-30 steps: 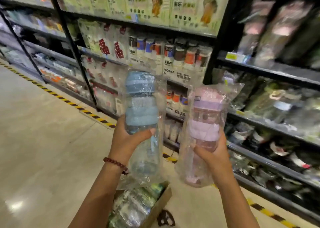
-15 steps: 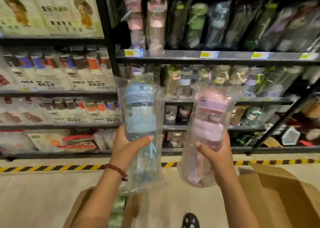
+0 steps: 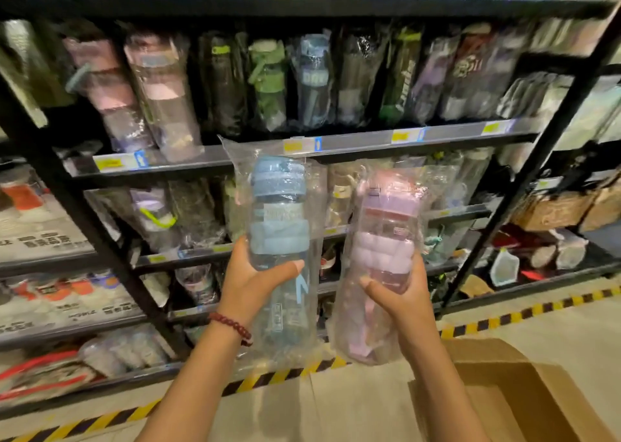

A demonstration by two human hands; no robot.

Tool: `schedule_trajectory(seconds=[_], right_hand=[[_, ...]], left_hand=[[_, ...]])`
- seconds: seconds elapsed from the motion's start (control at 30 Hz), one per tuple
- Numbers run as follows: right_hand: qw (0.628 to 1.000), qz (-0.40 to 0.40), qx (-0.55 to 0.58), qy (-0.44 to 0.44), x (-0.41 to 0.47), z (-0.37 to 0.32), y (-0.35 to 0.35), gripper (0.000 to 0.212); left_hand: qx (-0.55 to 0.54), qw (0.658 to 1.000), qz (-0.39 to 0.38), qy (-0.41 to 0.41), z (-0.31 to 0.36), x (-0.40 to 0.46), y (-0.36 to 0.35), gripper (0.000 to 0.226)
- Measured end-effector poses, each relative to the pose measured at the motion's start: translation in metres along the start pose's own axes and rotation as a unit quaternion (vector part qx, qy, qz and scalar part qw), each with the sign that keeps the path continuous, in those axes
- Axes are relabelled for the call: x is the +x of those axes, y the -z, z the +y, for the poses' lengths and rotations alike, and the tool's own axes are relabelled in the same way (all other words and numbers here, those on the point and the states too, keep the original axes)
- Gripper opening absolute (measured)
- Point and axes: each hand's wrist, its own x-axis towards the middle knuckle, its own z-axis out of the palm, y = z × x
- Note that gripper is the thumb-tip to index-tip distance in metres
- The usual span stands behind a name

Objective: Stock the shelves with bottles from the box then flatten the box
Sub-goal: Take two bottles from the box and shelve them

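Two wrapped bottles held up before the shelves

The left hand (image 3: 255, 280) grips a blue-capped bottle (image 3: 280, 236) upright; the right hand (image 3: 400, 290) grips a pink-capped bottle (image 3: 379, 256) beside it. The open cardboard box (image 3: 524, 394) sits on the floor, lower right.

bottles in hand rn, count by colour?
Blue bottle, left hand: 1
Pink bottle, right hand: 1
Total: 2, each in a clear wrap.
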Motion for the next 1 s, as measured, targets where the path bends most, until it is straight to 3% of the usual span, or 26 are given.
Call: schedule_trajectory(seconds=[0.2, 0.5, 0.63, 0.87, 1.0], right_hand=[[0.999, -0.031, 0.01, 0.01, 0.06, -0.003, 0.017, 0.087], [0.995, -0.088, -0.017, 0.032, 0.143, -0.011, 0.003, 0.091], [0.991, -0.106, -0.051, 0.056, 0.186, -0.021, -0.004, 0.099], [0.978, -0.141, -0.097, 0.122, 0.272, -0.046, -0.03, 0.077], [0.97, -0.154, -0.107, 0.153, 0.314, -0.057, -0.051, 0.084]], left_hand=[[0.007, 0.999, 0.036, -0.001, 0.005, 0.045, -0.04, 0.08], [0.013, 0.995, 0.082, -0.058, 0.02, 0.115, -0.045, 0.095], [0.017, 0.99, 0.11, -0.089, 0.03, 0.154, -0.04, 0.087], [-0.02, 0.979, 0.15, -0.14, 0.046, 0.232, -0.032, 0.078], [-0.025, 0.972, 0.163, -0.166, 0.052, 0.274, -0.023, 0.073]])
